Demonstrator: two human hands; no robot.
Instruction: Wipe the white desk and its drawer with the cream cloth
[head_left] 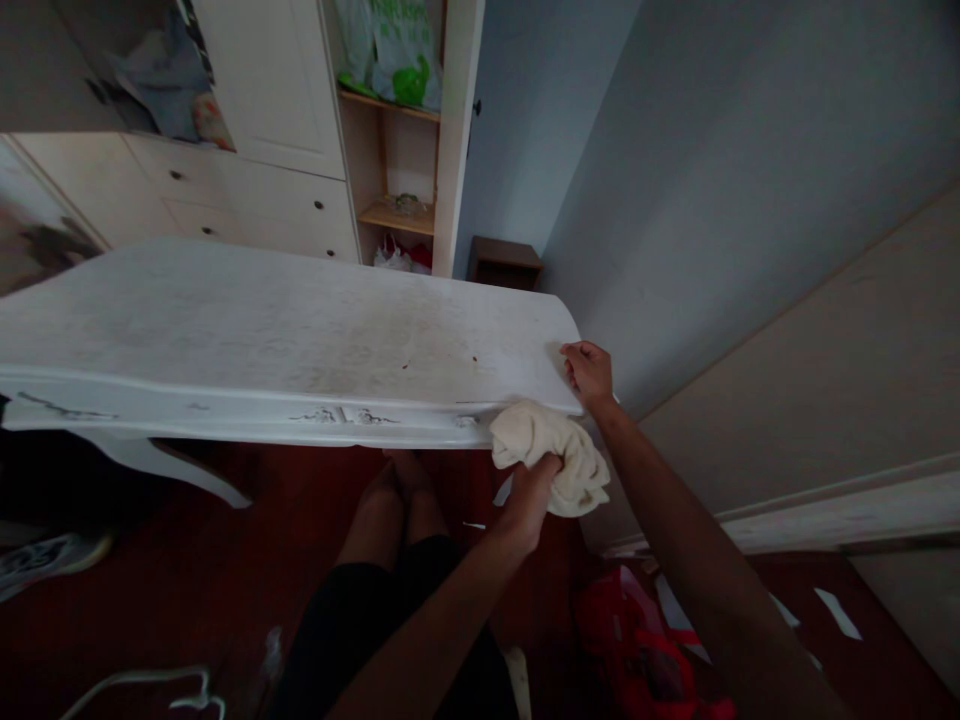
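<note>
Presently catalogued: cream cloth (559, 455), bunched, gripped in the closed fingers of the left hand (527, 500) and pressed against the front edge of the white table (262, 320), at the tabletop's 5 o'clock. Right hand (589, 372), at the cloth's 1 o'clock, lay on the table's corner, fingers loosely curled, grasping nothing. Grey smudges and dark specks (474, 358) showed across the top; wiping appeared barely begun, with most of the surface left. Red bag (645, 650) lay on the floor at 5 o'clock.
</note>
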